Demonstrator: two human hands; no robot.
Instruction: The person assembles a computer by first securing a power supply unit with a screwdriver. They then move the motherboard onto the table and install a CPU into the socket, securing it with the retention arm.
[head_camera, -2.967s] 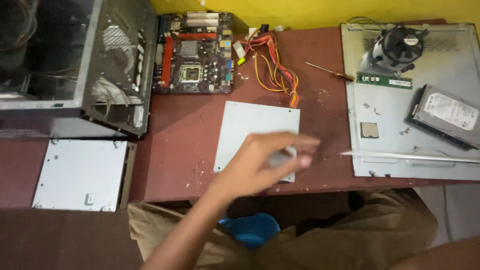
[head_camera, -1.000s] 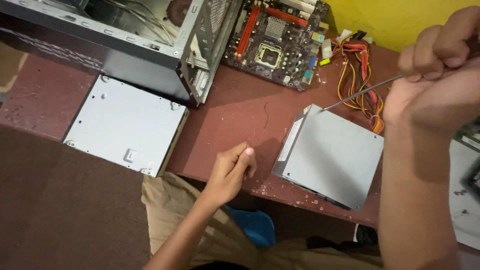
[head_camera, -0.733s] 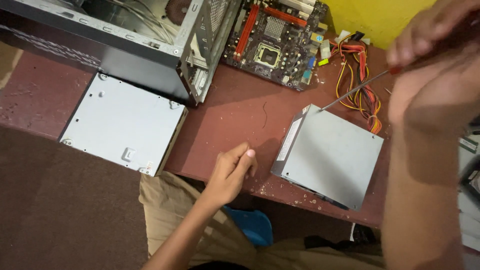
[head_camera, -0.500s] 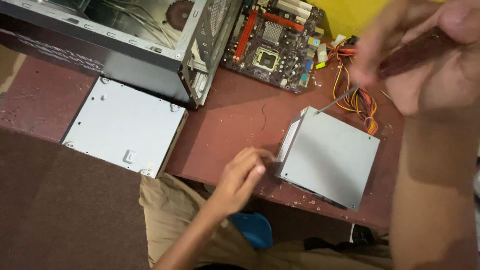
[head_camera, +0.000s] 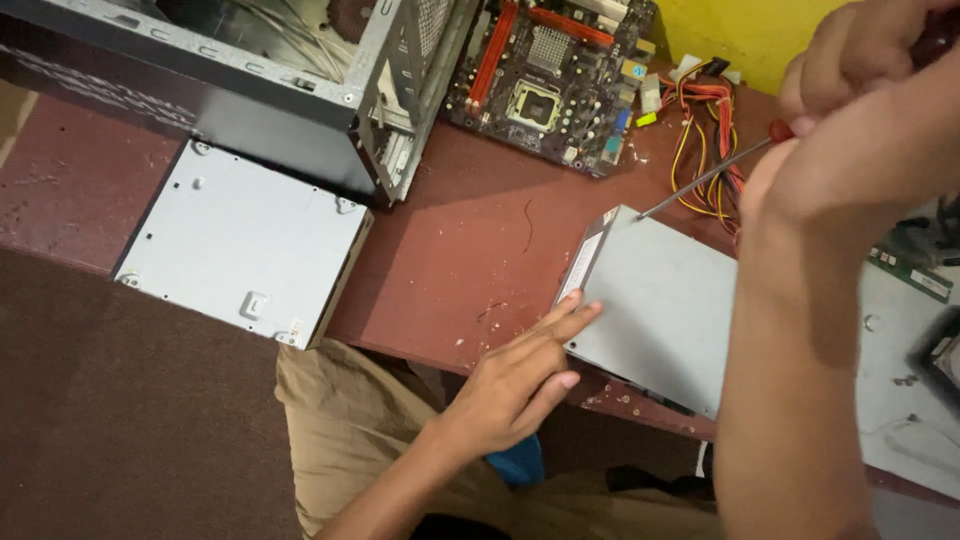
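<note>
A slim steel-shafted screwdriver with a red handle (head_camera: 712, 175) is gripped in the closed right hand (head_camera: 860, 120), its tip set on the top left corner of the flat grey metal box (head_camera: 660, 305).

The shaft is slanted down-left from the handle. The box's near-left edge is touched by the extended fingers of the left hand (head_camera: 520, 375), which was curled short of it half a second ago.

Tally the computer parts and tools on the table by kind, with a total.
Power supply, left hand on its corner: 1
Screwdriver, in right hand: 1
Motherboard: 1
Case: 1
Drive: 1
Cable bundle: 1
Total: 6
</note>
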